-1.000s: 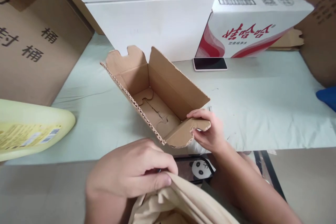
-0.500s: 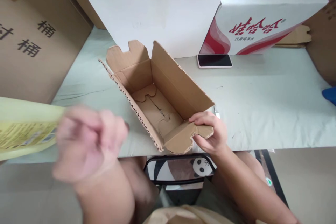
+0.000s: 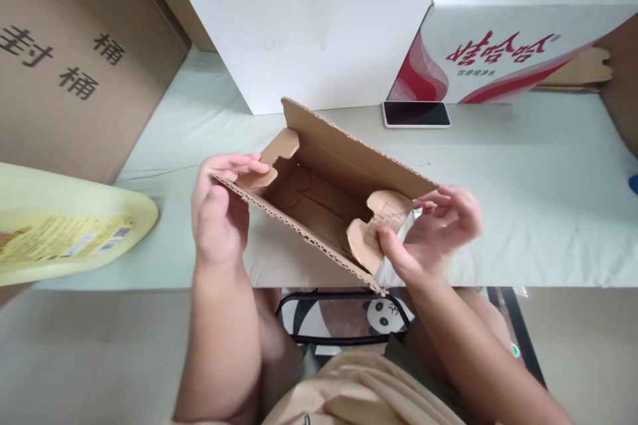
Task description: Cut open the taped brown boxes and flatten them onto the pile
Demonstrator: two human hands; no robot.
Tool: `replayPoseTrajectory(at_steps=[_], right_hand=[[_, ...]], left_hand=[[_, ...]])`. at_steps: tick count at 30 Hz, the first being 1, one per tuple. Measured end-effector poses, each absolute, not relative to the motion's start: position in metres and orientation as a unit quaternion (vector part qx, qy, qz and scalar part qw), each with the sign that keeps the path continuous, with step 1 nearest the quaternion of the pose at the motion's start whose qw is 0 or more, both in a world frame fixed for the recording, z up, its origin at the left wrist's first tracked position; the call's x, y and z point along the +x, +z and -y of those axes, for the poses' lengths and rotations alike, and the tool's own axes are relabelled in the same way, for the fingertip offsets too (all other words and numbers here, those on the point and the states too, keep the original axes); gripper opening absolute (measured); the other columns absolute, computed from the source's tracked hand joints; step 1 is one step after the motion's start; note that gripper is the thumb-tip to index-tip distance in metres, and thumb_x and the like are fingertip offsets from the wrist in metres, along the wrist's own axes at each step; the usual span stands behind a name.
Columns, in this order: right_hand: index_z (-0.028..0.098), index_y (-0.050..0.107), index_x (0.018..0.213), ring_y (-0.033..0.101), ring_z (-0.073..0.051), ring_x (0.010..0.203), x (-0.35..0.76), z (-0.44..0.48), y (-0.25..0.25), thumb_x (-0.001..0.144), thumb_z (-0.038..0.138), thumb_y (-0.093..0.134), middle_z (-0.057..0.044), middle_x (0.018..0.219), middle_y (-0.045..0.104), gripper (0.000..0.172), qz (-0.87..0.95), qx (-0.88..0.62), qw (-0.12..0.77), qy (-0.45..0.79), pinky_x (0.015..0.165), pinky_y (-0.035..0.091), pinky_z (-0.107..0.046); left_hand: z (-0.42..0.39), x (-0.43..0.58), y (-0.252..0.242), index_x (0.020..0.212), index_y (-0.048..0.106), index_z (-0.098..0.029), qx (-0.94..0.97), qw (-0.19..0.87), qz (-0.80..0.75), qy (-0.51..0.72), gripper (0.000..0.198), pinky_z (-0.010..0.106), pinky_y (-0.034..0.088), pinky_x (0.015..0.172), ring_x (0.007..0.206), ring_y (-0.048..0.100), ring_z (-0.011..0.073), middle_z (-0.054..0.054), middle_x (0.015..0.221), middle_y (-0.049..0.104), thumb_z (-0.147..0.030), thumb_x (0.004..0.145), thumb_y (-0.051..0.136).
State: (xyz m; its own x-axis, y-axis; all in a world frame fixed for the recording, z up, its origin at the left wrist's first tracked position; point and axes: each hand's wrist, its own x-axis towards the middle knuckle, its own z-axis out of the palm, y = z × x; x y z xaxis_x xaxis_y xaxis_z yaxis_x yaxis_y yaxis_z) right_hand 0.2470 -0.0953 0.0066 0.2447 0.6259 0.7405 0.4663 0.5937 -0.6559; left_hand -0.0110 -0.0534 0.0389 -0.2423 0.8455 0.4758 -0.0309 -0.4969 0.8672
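Note:
A small brown cardboard box (image 3: 349, 163) sits on the cloth-covered table in front of me, open at the top and turned at an angle. Both short end flaps, each with a notch, are folded inward over the opening, while the two long flaps stand up. My left hand (image 3: 219, 202) is at the left end, its fingers resting over the left end flap and its thumb outside. At the right end, my right hand (image 3: 431, 232) presses its thumb on the right end flap, the other fingers curled outside the box. The box's floor with interlocking panels is shadowed.
A pale yellow container (image 3: 74, 226) with a printed label lies at the left table edge. Behind stand a large brown carton (image 3: 90, 80), a white box (image 3: 319, 46) and a red-and-white carton (image 3: 498, 33). A phone (image 3: 416, 114) lies before them.
My left hand has come from beside the yellow container to the box's left end. Both end flaps, which stood outward, are now folded inward. My right thumb is now on top of its flap.

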Motion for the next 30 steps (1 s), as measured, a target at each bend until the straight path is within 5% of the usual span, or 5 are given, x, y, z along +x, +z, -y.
replayPoseTrajectory(at_steps=[4, 7, 9, 25, 30], right_hand=[[0.046, 0.031, 0.160, 0.068, -0.030, 0.109, 0.251, 0.094, 0.005, 0.096, 0.035, 0.067, -0.010, 0.125, 0.064, 0.074, 0.658, -0.418, 0.596, 0.192, 0.089, 0.063, -0.050], [0.038, 0.053, 0.146, 0.069, -0.030, 0.114, 0.256, 0.093, 0.006, 0.098, 0.035, 0.062, -0.010, 0.122, 0.066, 0.049, 0.703, -0.382, 0.573, 0.175, 0.101, 0.061, -0.054], [0.032, 0.065, 0.130, 0.069, -0.032, 0.117, 0.259, 0.092, 0.006, 0.101, 0.041, 0.055, -0.011, 0.121, 0.066, 0.032, 0.720, -0.371, 0.561, 0.170, 0.108, 0.058, -0.058], [0.027, 0.073, 0.108, 0.069, -0.031, 0.114, 0.263, 0.090, 0.009, 0.104, 0.044, 0.047, -0.010, 0.116, 0.065, 0.032, 0.727, -0.368, 0.549, 0.186, 0.104, 0.059, -0.058], [0.031, 0.063, 0.127, 0.065, -0.032, 0.125, 0.265, 0.090, -0.002, 0.104, 0.055, 0.043, -0.012, 0.130, 0.058, 0.038, 0.709, -0.380, 0.563, 0.188, 0.108, 0.056, -0.055]], left_hand=[[0.051, -0.012, 0.027, 0.130, 0.067, -0.035, 0.570, 0.286, -0.417, 0.648, 0.046, 0.042, 0.055, 0.107, 0.111, 0.072, 0.0233, 0.004, 0.116, 0.077, -0.049, 0.088, 0.081], [0.050, -0.014, 0.021, 0.141, 0.056, -0.037, 0.590, 0.248, -0.458, 0.617, 0.067, 0.043, 0.055, 0.107, 0.122, 0.069, 0.0268, 0.008, 0.133, 0.070, -0.052, 0.083, 0.086], [0.050, -0.013, 0.020, 0.140, 0.057, -0.034, 0.594, 0.234, -0.485, 0.598, 0.067, 0.046, 0.053, 0.112, 0.128, 0.066, 0.0297, 0.010, 0.138, 0.067, -0.058, 0.083, 0.083], [0.051, -0.006, 0.031, 0.107, 0.086, -0.028, 0.660, 0.160, -0.512, 0.526, 0.024, 0.050, 0.051, 0.120, 0.122, 0.068, 0.0304, 0.010, 0.135, 0.068, -0.040, 0.096, 0.068], [0.049, -0.007, 0.029, 0.104, 0.086, -0.028, 0.635, 0.170, -0.516, 0.549, 0.019, 0.050, 0.051, 0.119, 0.121, 0.067, 0.0305, 0.009, 0.131, 0.068, -0.035, 0.094, 0.071]])
